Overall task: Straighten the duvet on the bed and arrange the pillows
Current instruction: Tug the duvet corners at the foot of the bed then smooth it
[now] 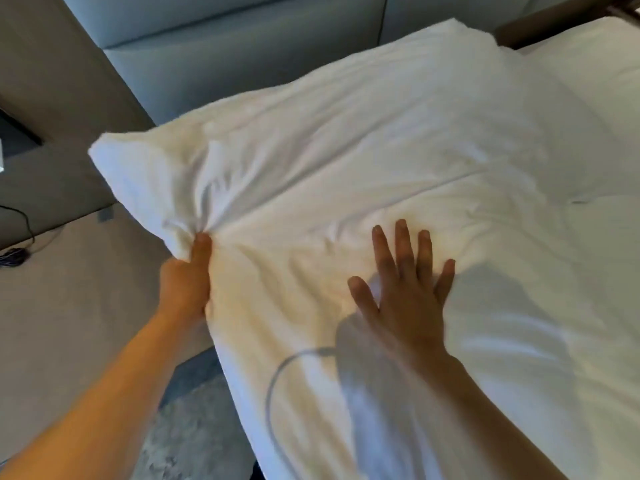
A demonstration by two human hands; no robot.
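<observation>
Fabric bunches into tight creases where the left hand [187, 278] pinches the near edge of a white pillow [311, 161], thumb on top and the other fingers hidden underneath. We read this as a firm clench on the pillowcase, likely to lift or tug that end into place. The right hand [405, 282] lies flat and open on the white bedding just beside the pillow's lower edge, all 5 fingers spread, gripping nothing; we judge it is there to steady or smooth the cloth while the other hand pulls.

The pillow sits at the head of the bed, its far corners close to a grey padded headboard [214, 64], its left corner jutting past the mattress edge. Below it the white duvet [519, 341] spreads toward us, softly rumpled, with arm shadows across it. We cannot tell exactly where pillow ends and duvet begins under the right palm. A second white pillow [595, 81] shows at the upper right. Left of the bed are a beige wall, a dark cable [24, 216], and patterned carpet [194, 427].
</observation>
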